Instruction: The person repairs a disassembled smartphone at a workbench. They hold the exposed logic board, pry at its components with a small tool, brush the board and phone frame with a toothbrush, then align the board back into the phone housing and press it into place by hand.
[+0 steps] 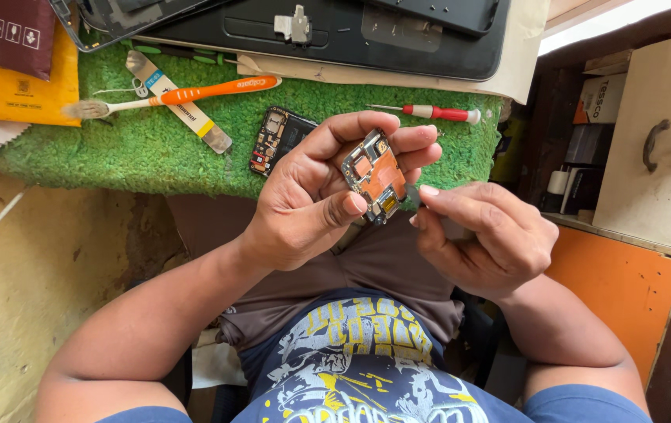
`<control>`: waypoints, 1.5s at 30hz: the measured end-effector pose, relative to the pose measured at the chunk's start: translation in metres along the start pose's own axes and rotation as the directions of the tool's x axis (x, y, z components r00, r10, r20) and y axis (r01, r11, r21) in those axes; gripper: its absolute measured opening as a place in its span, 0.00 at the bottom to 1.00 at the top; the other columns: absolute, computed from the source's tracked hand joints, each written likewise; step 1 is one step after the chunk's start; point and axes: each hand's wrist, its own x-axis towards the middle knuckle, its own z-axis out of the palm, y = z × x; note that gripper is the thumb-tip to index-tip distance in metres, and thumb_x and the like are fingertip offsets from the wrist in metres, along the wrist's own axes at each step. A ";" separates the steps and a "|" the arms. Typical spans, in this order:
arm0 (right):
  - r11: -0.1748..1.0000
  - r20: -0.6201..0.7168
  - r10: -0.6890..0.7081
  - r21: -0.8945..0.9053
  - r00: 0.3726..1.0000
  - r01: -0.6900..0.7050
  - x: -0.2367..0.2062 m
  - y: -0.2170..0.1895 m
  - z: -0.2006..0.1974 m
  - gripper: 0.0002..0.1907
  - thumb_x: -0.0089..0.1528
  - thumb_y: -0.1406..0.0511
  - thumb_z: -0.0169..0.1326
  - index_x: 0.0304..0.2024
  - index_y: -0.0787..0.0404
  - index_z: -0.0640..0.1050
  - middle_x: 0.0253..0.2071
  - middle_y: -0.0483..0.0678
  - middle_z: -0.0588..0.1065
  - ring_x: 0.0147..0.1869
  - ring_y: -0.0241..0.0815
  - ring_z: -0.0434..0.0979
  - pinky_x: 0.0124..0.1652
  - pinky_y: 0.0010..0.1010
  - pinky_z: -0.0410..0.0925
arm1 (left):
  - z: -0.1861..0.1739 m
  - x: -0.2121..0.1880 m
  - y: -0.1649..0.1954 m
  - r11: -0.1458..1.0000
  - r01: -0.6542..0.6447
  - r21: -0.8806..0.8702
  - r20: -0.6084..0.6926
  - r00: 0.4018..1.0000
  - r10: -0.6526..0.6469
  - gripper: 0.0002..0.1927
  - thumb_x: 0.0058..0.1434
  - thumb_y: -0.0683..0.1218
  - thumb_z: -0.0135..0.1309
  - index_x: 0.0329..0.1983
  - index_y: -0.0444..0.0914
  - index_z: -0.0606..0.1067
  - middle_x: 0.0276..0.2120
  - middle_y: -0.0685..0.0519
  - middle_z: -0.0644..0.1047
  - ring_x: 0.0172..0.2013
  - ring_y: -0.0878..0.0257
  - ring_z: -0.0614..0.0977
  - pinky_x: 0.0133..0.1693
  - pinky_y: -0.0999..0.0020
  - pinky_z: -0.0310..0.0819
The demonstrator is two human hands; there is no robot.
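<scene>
— Nearest the camera, what's in hand?

— Left hand (304, 207), curled around a small phone circuit board with an orange-copper patch and silver shields (375, 176); thumb pressed on the lower edge, fingers wrapped behind the top. Held up above the lap, clear of the bench, face tilted toward the eyes: likely for a close look and a steady surface to work on.

— And the other side?

— Right hand (484, 235), pinched shut on a thin grey metal tool (415, 196), tip touching the board's lower right corner. Thumb and forefinger close to the tip, probably for fine control. Hard to tell from here whether tweezers or a flat pry blade; most of it hidden in the fist.

— Further out, on the bench?

— Green artificial-grass mat (155, 157), presumably so small parts stay put. Just beyond the left fingers, a dark rectangular phone frame with exposed components (277, 141), lying flat. Past the right fingertips, a red-handled precision screwdriver (433, 112), within easy reach.

— Anything more on the left?

— An orange-and-white toothbrush (179, 95) laid across a flat metal strip with a white label (179, 106), bristles pointing left.

— Farthest back?

— A large black opened device casing (335, 35) along the mat's far edge, resting on pale paper. Off right, a wooden cabinet door with a metal handle (653, 145).
</scene>
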 end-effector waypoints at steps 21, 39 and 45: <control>0.958 -0.158 0.220 0.219 0.963 -0.183 -0.001 0.016 0.001 0.06 0.73 0.78 0.50 0.51 0.68 0.75 0.46 0.53 0.73 0.36 0.32 0.79 0.36 0.20 0.77 | -0.004 0.005 0.010 0.988 -0.069 0.141 -0.073 0.994 0.080 0.30 0.77 0.45 0.59 0.75 0.34 0.58 0.69 0.42 0.67 0.68 0.54 0.69 0.72 0.59 0.60; 0.894 0.097 0.404 0.168 0.910 -0.415 0.003 0.044 -0.002 0.07 0.64 0.77 0.63 0.44 0.68 0.82 0.40 0.46 0.78 0.37 0.26 0.72 0.33 0.14 0.61 | -0.022 0.012 0.031 0.746 -0.108 0.658 -0.141 0.954 0.263 0.28 0.72 0.37 0.64 0.70 0.34 0.65 0.57 0.52 0.73 0.53 0.65 0.77 0.60 0.68 0.75; 0.876 0.107 0.430 0.192 0.896 -0.443 0.002 0.049 -0.001 0.08 0.64 0.77 0.61 0.45 0.67 0.83 0.41 0.45 0.78 0.35 0.24 0.70 0.30 0.14 0.59 | -0.025 0.016 0.032 0.519 -0.017 0.855 -0.148 0.950 0.274 0.24 0.69 0.30 0.63 0.63 0.32 0.66 0.52 0.51 0.76 0.56 0.65 0.81 0.66 0.64 0.80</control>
